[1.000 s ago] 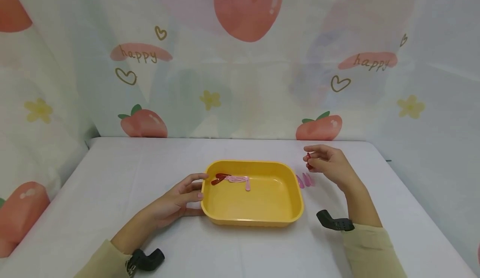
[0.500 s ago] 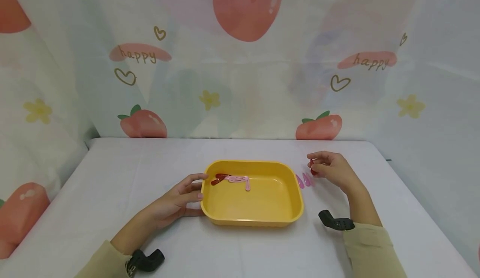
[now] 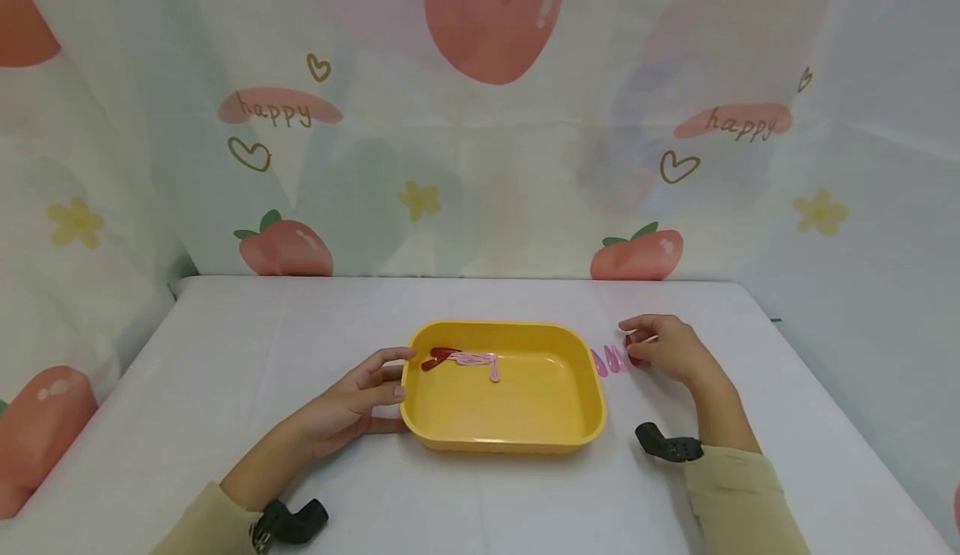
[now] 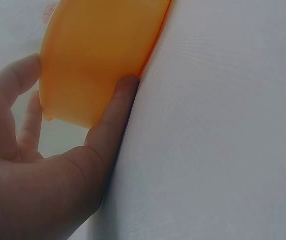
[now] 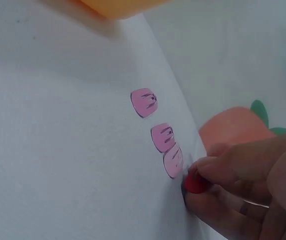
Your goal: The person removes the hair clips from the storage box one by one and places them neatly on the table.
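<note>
My left hand (image 3: 352, 405) reaches to the left end of a yellow tray (image 3: 495, 447), its fingertips at the rim and side wall. In the left wrist view, the spread fingers and thumb (image 4: 114, 115) touch the tray's end. Inside the tray, red snap hair clips (image 3: 437, 359) lie at the left beside several pink hair clips (image 3: 474, 358). My right hand (image 3: 671, 348) pinches a red hair clip (image 5: 196, 183) between thumb and fingertips, low over the table. Next to it, three pink snap hair clips (image 5: 144, 102) lie in a row on the cloth.
A white cloth covers the table (image 3: 337, 488). Behind it hangs a printed curtain (image 3: 495, 180) with fruit, flowers and lettering, which also runs along both sides. Black straps with mounts (image 3: 667, 445) sit at both wrists.
My right hand has moved down and slightly right with the red hair clip, closer to the table beside the pink clips. The left hand and tray have stayed put.
</note>
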Motion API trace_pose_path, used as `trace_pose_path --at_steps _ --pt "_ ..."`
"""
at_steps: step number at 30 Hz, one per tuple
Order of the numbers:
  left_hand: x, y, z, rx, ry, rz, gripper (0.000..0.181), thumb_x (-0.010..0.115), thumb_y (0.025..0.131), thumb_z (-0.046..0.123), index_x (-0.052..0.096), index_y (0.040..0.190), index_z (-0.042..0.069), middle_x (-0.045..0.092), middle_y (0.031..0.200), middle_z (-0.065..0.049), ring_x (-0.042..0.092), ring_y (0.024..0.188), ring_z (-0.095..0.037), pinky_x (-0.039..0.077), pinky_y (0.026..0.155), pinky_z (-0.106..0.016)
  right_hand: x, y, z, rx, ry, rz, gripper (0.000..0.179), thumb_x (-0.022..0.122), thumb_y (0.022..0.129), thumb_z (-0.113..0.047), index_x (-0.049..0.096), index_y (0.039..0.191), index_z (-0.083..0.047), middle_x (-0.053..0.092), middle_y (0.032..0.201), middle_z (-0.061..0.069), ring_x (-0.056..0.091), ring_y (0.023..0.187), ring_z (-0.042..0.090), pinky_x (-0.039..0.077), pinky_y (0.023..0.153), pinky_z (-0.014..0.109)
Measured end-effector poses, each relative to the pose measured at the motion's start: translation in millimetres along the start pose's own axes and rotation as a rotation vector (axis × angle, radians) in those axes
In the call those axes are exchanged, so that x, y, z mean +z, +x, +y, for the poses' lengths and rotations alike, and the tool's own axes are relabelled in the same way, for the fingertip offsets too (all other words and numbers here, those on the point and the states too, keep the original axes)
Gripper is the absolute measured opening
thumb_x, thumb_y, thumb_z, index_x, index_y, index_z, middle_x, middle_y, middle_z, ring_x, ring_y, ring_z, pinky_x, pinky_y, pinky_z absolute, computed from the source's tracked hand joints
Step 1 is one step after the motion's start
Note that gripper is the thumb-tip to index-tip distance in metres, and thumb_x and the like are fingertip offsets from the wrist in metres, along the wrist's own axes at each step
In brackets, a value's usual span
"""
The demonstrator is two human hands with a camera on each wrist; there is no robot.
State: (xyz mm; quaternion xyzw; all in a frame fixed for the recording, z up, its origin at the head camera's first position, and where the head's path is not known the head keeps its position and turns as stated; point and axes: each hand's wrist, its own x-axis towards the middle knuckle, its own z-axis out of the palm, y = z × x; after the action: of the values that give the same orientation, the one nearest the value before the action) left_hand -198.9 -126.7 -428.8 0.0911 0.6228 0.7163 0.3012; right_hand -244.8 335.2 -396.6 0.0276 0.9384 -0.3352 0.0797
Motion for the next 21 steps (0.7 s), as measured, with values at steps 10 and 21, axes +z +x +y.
trace_pose_path --at_steps 10,21 --pt "-1.1 0.2 0.3 0.008 -0.003 -0.003 0.056 0.06 0.1 0.015 0.035 0.149 0.017 0.026 0.158 -0.018 0.046 0.134 -0.037 0.052 0.097 -0.055 1 0.6 -5 0.038 -0.129 0.033 0.045 0.07 0.091 -0.013 0.059 0.134 -0.006 0.065 0.107 0.016 0.061 0.086 0.023 0.06 0.082 0.04" --pt "-0.1 -0.6 0.4 0.007 -0.004 0.002 0.057 0.062 0.099 0.015 0.035 0.149 0.017 0.025 0.158 -0.018 0.045 0.135 -0.037 0.052 0.097 -0.055 -4 -4.3 -11 0.02 -0.138 0.097 0.044 0.068 0.094 -0.018 0.059 0.135 -0.007 0.065 0.11 0.017 0.061 0.092 0.028 0.06 0.083 0.044"
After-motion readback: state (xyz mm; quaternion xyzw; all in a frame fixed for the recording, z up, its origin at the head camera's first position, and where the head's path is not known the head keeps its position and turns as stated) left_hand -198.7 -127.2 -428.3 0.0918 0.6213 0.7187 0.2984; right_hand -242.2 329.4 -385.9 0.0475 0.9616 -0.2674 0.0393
